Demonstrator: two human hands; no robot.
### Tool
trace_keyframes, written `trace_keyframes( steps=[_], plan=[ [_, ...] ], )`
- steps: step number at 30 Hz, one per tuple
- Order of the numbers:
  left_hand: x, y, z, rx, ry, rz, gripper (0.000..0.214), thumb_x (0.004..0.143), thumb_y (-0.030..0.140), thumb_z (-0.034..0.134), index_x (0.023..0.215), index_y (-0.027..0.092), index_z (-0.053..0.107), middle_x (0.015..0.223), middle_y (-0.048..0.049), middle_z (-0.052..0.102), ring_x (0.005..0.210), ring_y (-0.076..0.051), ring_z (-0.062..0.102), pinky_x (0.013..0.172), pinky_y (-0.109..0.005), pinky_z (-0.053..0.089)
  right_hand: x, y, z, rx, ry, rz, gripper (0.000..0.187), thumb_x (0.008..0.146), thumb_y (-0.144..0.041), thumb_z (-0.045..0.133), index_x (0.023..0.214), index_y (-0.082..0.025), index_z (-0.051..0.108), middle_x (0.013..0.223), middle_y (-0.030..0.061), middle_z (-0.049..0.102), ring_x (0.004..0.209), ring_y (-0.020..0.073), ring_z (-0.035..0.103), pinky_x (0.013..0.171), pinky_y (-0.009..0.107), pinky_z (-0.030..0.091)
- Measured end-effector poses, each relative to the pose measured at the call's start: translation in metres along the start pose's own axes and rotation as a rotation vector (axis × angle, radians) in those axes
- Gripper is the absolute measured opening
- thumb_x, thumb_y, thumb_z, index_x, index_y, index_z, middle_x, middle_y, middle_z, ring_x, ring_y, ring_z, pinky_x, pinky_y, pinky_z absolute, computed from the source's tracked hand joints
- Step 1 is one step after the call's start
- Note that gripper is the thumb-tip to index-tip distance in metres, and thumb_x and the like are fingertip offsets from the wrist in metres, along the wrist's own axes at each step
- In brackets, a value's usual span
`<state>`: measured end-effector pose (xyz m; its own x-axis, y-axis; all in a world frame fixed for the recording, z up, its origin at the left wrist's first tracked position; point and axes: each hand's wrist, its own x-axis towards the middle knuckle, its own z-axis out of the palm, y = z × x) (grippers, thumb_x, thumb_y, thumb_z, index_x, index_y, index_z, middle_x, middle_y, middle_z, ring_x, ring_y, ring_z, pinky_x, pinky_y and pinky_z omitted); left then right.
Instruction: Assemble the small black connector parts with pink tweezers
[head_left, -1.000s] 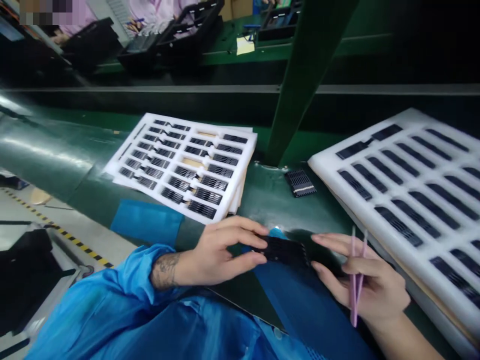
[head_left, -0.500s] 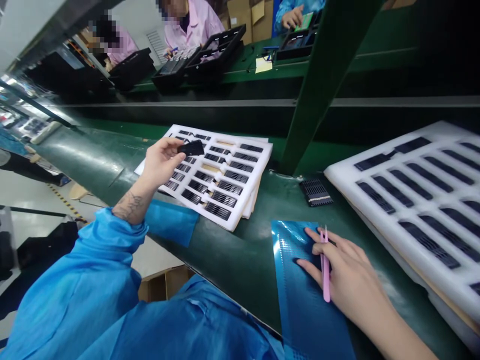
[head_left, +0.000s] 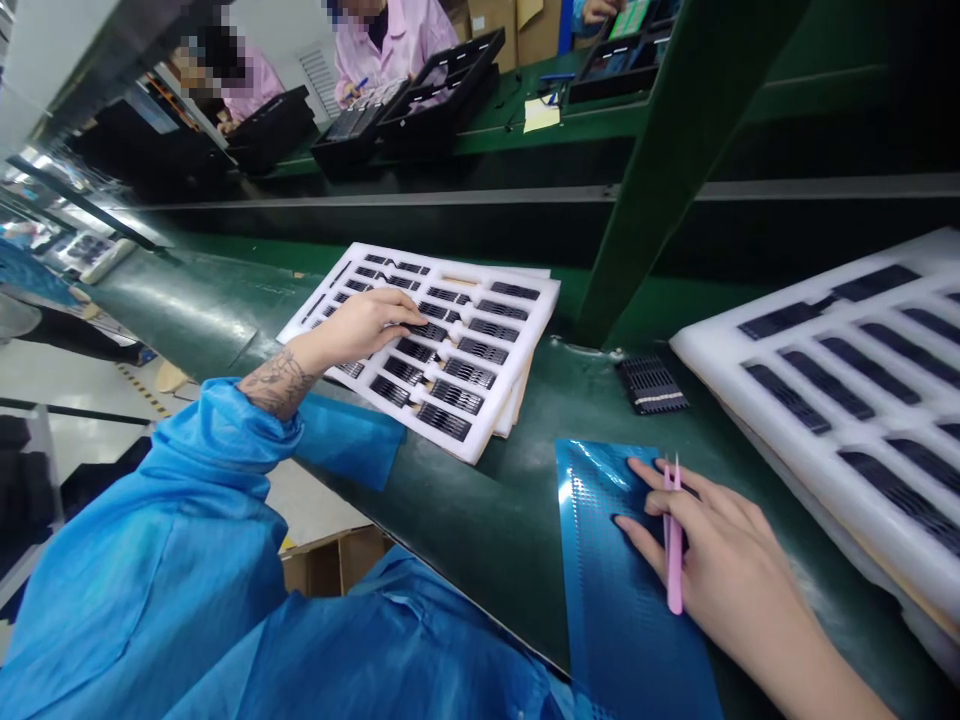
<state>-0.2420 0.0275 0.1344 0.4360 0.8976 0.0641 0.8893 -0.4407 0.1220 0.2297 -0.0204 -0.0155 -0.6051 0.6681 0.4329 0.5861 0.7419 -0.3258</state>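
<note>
My left hand (head_left: 367, 325) reaches over the white foam tray (head_left: 525, 330) at the left, fingers bent down and pressed onto a small black part (head_left: 426, 331) in one of its slots. Several more black parts fill the tray's other slots. My right hand (head_left: 720, 570) rests flat on a shiny blue sheet (head_left: 600, 560) near the front edge of the green bench, with pink tweezers (head_left: 673, 540) held between its fingers, tips pointing away from me.
A bigger white foam tray (head_left: 810, 420) with long black parts lies at the right. A loose black part (head_left: 651, 385) sits by a slanted green post (head_left: 667, 170). A blue sheet (head_left: 345, 440) hangs over the bench edge. Other people work at black trays (head_left: 420, 105) beyond.
My left hand carried the black part from the blue sheet to the left tray, then lowered it into a slot. My right hand stayed on the blue sheet with the tweezers.
</note>
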Motion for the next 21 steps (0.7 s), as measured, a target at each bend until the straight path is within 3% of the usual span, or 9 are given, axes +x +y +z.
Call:
trace_keyframes(
  steps=[3, 7, 11, 18, 21],
  plan=[
    [0.001, 0.001, -0.003, 0.015, -0.027, -0.003, 0.029, 0.097, 0.031, 0.056, 0.117, 0.022, 0.074, 0.124, -0.0075, 0.07, 0.117, -0.024, 0.064, 0.107, -0.041, 0.052, -0.001, 0.0, 0.0, 0.006, -0.001, 0.004, 0.028, 0.095, -0.049, 0.06, 0.089, -0.022, 0.053, 0.128, 0.0111, 0.072, 0.12, 0.0348, 0.065, 0.092, 0.047, 0.049],
    [0.005, 0.002, -0.004, 0.045, -0.047, 0.018, 0.03, 0.099, 0.032, 0.051, 0.106, 0.02, 0.077, 0.113, -0.0082, 0.072, 0.104, -0.022, 0.068, 0.098, -0.038, 0.055, 0.0, -0.001, 0.002, 0.0, -0.002, 0.004, 0.028, 0.096, -0.049, 0.06, 0.09, -0.022, 0.053, 0.129, 0.0114, 0.071, 0.121, 0.0354, 0.064, 0.092, 0.048, 0.048],
    [0.024, -0.001, -0.004, 0.132, 0.0, -0.003, 0.033, 0.1, 0.03, 0.047, 0.114, 0.017, 0.075, 0.109, -0.0094, 0.073, 0.101, -0.024, 0.068, 0.094, -0.038, 0.055, 0.003, -0.004, 0.002, -0.015, -0.008, 0.014, 0.031, 0.096, -0.053, 0.057, 0.09, -0.023, 0.053, 0.131, 0.0116, 0.07, 0.122, 0.0362, 0.063, 0.09, 0.049, 0.047],
    [0.063, 0.004, -0.013, 0.5, -0.301, 0.075, 0.016, 0.091, 0.026, 0.063, 0.101, 0.019, 0.074, 0.096, -0.0081, 0.071, 0.098, -0.026, 0.067, 0.082, -0.033, 0.051, 0.004, -0.003, 0.002, 0.011, -0.027, 0.064, 0.031, 0.094, -0.052, 0.062, 0.091, -0.023, 0.052, 0.134, 0.0108, 0.068, 0.124, 0.0349, 0.061, 0.09, 0.047, 0.047],
    [0.064, 0.008, -0.014, 0.463, -0.246, 0.109, 0.02, 0.093, 0.031, 0.062, 0.083, 0.016, 0.071, 0.083, -0.0059, 0.068, 0.09, -0.022, 0.064, 0.084, -0.032, 0.05, 0.007, -0.006, -0.003, 0.043, -0.05, 0.097, 0.028, 0.093, -0.046, 0.068, 0.095, -0.023, 0.052, 0.134, 0.0105, 0.068, 0.127, 0.0335, 0.058, 0.092, 0.046, 0.047]
  ],
)
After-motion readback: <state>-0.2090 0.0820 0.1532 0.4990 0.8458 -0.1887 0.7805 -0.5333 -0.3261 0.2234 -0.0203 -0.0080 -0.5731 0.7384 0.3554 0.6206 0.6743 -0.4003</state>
